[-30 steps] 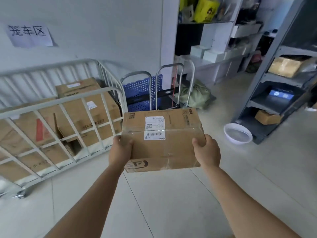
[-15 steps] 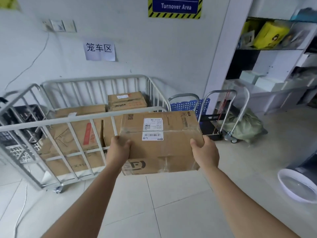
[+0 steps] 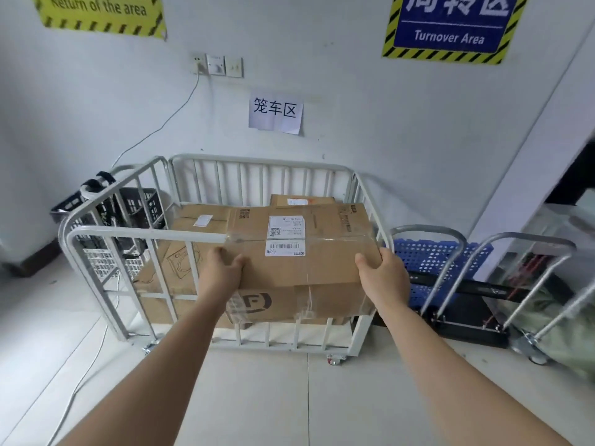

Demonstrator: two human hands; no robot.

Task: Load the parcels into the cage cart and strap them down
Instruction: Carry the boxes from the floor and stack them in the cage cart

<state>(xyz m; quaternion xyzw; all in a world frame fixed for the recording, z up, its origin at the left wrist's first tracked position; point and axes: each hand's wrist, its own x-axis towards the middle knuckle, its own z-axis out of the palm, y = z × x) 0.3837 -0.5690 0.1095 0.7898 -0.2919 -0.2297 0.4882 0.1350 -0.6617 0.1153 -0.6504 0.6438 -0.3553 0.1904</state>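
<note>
Moved closer to cage cart now.
Gripping labelled parcel with left hand, right hand; top rail just beyond; "Turnover Area" sign above.

The parcel is matt brown cardboard, banded with glossy clear tape that wrinkles and catches light, and it bears white paper labels. The cage cart is smooth white-painted metal tubing. Right of the cart are a perforated blue plastic panel and a dull bare-metal trolley handle. Left of the cart is a black plastic lattice crate. Above it, a creased paper sheet hangs on the matt white wall. Below it are pale floor tiles with a faint sheen.
</note>
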